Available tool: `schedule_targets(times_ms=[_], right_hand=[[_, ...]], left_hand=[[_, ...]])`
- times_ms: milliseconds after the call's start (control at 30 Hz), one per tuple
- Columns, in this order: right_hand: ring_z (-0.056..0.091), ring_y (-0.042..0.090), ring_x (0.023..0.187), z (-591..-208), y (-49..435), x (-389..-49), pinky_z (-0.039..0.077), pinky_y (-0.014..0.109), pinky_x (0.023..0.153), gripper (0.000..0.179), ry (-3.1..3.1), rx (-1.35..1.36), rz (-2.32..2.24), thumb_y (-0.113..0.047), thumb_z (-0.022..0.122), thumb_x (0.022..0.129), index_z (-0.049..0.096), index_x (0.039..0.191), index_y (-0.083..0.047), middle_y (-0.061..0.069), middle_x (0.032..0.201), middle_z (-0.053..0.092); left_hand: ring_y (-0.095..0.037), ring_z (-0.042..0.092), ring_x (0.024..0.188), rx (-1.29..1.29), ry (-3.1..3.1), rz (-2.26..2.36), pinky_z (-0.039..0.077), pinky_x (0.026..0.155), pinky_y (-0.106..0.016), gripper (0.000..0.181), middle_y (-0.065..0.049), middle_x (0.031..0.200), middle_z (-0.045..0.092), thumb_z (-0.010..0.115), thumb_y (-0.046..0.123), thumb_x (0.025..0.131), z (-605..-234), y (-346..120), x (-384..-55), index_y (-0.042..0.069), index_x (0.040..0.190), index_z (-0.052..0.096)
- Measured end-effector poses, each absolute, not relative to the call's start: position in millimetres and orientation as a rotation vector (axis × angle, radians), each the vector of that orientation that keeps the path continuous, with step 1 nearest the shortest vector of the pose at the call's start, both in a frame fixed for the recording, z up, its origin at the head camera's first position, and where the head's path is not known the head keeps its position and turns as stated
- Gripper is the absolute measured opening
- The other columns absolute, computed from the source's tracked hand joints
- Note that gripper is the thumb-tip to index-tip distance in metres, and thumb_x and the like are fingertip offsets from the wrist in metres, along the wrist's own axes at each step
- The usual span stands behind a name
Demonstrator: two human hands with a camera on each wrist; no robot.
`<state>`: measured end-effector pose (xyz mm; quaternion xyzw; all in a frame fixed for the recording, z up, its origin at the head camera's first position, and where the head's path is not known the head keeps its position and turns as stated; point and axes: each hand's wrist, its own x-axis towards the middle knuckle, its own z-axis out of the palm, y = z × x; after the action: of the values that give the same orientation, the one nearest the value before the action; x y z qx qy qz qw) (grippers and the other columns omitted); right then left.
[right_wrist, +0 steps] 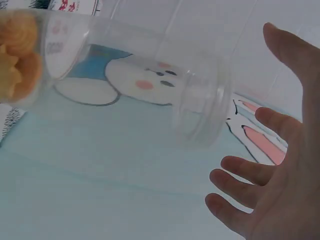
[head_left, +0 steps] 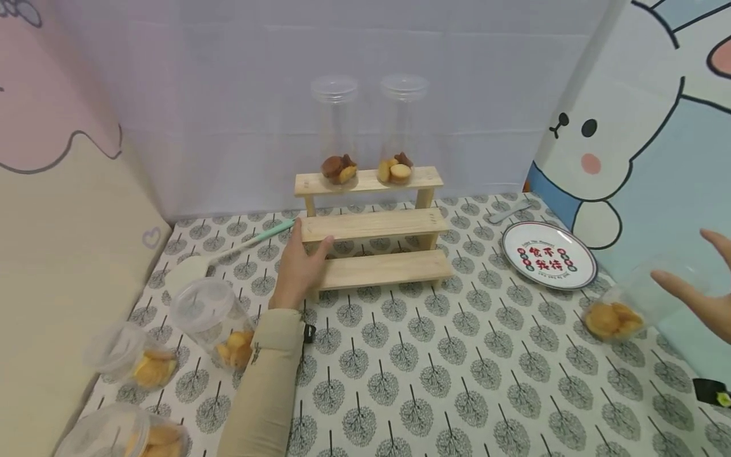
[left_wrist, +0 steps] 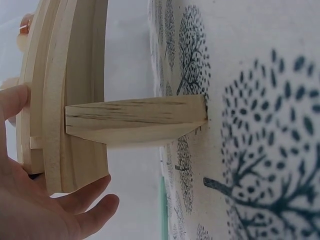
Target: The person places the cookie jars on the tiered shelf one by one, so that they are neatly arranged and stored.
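Gripping the wooden rack (head_left: 377, 223) by its left end near the table's (head_left: 434, 355) back edge, my left hand (head_left: 298, 270) is probably steadying it; I'm holding my right hand (head_left: 714, 311) wide open, empty, beside the cookie jar (head_left: 642, 297) by the right edge.

My head camera looks forward and down over the bench (head_left: 394, 355); from quite near, my left wrist's faces the wooden rack (left_wrist: 90, 116), my right's the clear jar (right_wrist: 130, 75) (the head view shares both).
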<state>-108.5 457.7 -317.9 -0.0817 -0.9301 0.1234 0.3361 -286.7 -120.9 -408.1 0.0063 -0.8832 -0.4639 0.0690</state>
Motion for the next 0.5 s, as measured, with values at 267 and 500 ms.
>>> schedule_targets(times_ms=[267, 500], right_hand=[[0.021, 0.057, 0.141, -352, 474, -105, 0.018, 0.075, 0.109, 0.094, -2.535, -0.229, 0.449, -0.046, 0.070, 0.091, 0.017, 0.161, -0.013, 0.034, 0.157, 0.021], [0.027, 0.062, 0.135, -355, 457, -105, 0.034, 0.078, 0.092, 0.088, -2.561, -0.292, 0.553, -0.031, 0.068, 0.094, 0.015, 0.160, -0.006, 0.035, 0.158, 0.018]], left_hand=[[-0.037, 0.019, 0.150, 0.042, -2.675, -1.398, 0.018, 0.121, -0.057, 0.102, -0.011, 0.166, 0.014, 0.049, 0.076, 0.088, -411, -124, -283, 0.029, 0.161, -0.004], [-0.037, 0.017, 0.151, 0.057, -2.688, -1.410, 0.016, 0.121, -0.059, 0.102, -0.009, 0.167, 0.012, 0.050, 0.076, 0.087, -407, -121, -285, 0.033, 0.160, -0.005]])
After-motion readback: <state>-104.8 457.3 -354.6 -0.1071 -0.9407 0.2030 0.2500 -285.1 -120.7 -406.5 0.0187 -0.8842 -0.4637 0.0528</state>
